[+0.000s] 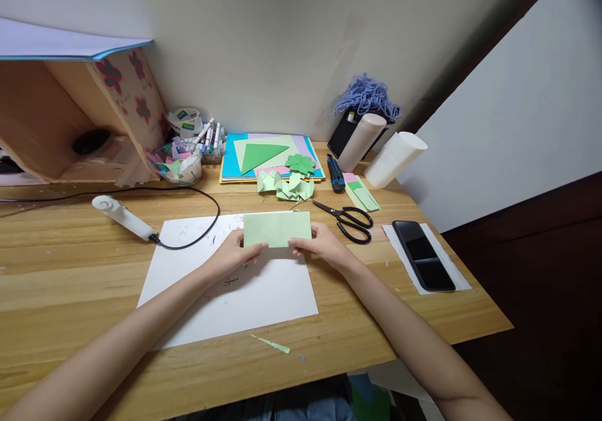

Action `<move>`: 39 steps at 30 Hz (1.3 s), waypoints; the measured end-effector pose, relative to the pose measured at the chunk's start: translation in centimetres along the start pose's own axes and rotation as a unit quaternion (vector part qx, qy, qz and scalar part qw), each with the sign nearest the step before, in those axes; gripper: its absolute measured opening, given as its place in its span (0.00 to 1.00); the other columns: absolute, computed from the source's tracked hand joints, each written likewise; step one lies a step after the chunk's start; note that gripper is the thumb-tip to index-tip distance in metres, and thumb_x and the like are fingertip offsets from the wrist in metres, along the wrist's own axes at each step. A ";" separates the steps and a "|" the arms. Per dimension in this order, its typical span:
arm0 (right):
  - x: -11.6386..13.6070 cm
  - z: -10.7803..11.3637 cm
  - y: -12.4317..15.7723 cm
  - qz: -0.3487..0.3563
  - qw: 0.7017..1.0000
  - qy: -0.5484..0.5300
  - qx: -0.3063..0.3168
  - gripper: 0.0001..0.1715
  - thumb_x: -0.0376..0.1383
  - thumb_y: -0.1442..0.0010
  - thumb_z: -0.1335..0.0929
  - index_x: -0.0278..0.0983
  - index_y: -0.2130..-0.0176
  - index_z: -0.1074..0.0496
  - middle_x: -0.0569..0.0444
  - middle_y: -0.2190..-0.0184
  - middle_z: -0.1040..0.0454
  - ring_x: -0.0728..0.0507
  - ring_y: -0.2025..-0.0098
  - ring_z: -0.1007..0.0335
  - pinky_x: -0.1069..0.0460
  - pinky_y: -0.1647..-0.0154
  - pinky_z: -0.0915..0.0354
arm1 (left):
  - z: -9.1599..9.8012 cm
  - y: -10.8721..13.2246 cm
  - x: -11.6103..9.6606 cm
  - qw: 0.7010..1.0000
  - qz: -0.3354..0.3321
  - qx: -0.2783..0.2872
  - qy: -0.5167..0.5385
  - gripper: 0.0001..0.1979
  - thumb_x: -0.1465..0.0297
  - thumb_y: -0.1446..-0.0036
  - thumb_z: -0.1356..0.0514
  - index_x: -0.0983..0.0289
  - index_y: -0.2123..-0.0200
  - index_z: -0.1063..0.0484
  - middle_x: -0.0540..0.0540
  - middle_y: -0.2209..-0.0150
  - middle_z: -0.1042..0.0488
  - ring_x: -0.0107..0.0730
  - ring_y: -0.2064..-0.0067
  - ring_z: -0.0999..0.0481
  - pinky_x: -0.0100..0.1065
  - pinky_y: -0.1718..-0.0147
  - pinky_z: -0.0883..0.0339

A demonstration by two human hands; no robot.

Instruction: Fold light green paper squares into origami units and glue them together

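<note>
A light green sheet of paper [276,228], folded into a long rectangle, is held just above a white sheet [263,289] on the wooden desk [70,270]. My left hand [234,253] pinches its lower left edge. My right hand [320,246] pinches its lower right edge. Both hands have fingers closed on the paper.
Black scissors [350,220] lie right of the paper, a phone [422,255] on a white sheet further right. Behind are folded green paper pieces [286,186], a stack of coloured paper [270,156], a blue cutter [335,174], markers [209,135], and a white corded tool [123,216]. A green scrap [273,344] lies near the front edge.
</note>
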State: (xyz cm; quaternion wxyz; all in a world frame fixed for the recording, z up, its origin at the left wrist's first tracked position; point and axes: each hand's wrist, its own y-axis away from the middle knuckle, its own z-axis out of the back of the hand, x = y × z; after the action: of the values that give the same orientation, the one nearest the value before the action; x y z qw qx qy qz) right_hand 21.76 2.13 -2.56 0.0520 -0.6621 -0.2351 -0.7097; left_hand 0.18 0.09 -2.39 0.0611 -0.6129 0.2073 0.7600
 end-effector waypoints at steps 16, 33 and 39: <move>-0.4 -2.9 0.4 0.031 0.996 0.016 -0.082 0.16 0.43 0.55 0.29 0.30 0.78 0.28 0.47 0.79 0.25 0.44 0.73 0.28 0.51 0.71 0.33 | -1.3 0.0 0.9 0.983 -0.025 -0.181 -0.005 0.10 0.66 0.56 0.39 0.69 0.78 0.30 0.53 0.82 0.28 0.26 0.82 0.31 0.25 0.83 0.40; -0.7 -2.3 0.1 0.020 0.996 -0.054 -0.067 0.20 0.43 0.54 0.29 0.30 0.66 0.27 0.47 0.71 0.23 0.46 0.74 0.28 0.52 0.70 0.32 | 0.2 -1.0 1.2 0.986 -0.043 -0.119 0.106 0.17 0.60 0.54 0.39 0.69 0.67 0.30 0.59 0.69 0.25 0.35 0.69 0.25 0.33 0.71 0.31; -0.9 -1.5 -0.1 0.016 0.993 -0.109 -0.045 0.23 0.50 0.48 0.35 0.33 0.65 0.27 0.51 0.71 0.24 0.46 0.69 0.29 0.53 0.68 0.33 | 0.7 -1.2 1.5 0.979 -0.022 -0.098 0.175 0.16 0.59 0.51 0.41 0.68 0.68 0.32 0.56 0.70 0.25 0.30 0.73 0.27 0.37 0.68 0.31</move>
State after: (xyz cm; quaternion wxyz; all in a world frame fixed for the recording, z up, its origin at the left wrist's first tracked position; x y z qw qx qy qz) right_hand 20.46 1.38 -3.46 0.0073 -0.7407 -0.1962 -0.6425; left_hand -0.34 1.24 -3.96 -0.0194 -0.7438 0.1257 0.6562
